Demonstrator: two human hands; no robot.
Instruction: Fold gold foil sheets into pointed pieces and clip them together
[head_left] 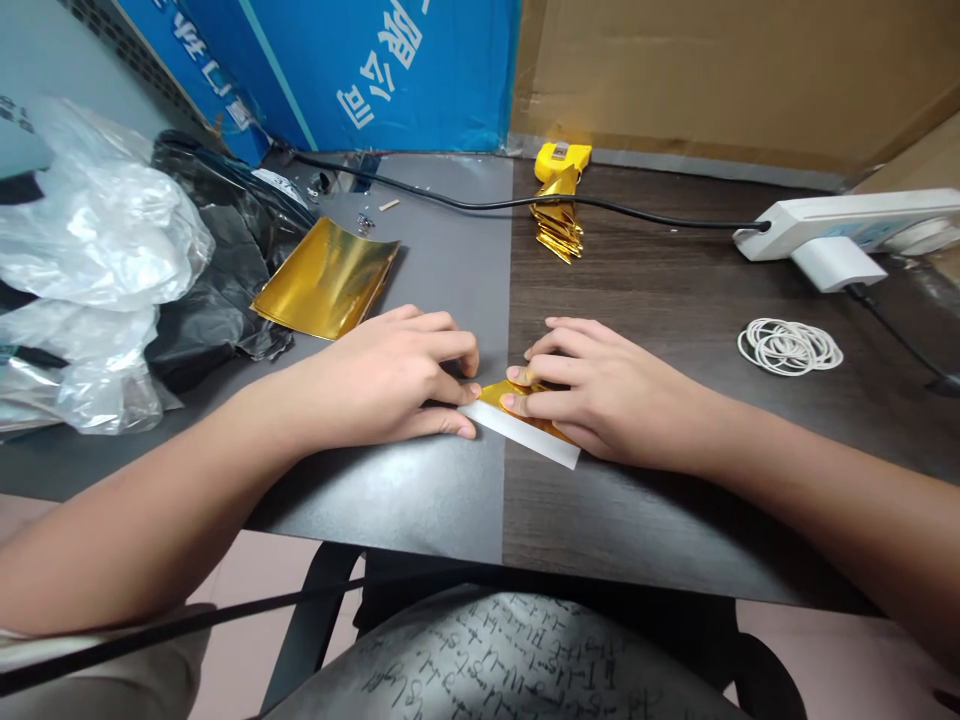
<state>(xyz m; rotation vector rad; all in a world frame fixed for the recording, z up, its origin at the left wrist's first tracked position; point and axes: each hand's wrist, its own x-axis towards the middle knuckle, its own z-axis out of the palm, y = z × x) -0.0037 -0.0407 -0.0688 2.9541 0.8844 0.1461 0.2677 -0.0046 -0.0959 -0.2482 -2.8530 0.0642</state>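
A sheet of gold foil paper (493, 393) lies on the desk between my hands, partly folded, with a white strip (529, 437) of its underside showing along the near edge. The left end of that strip is pinched by my left hand (409, 375), its other fingers curled. My right hand (600, 390) presses its thumb and fingertips down on the gold side and covers much of it. Just beyond my left hand is a stack of gold foil sheets (330, 280). Several folded gold pieces (559, 220) sit in a pile farther back.
Clear plastic bags (105, 240) and a black bag (217, 270) crowd the left side. A black cable (465, 206) crosses the back to a white power strip (847, 225). White rubber bands (790, 347) lie at right. Behind the pile is a yellow tool (562, 157); boxes stand along the back.
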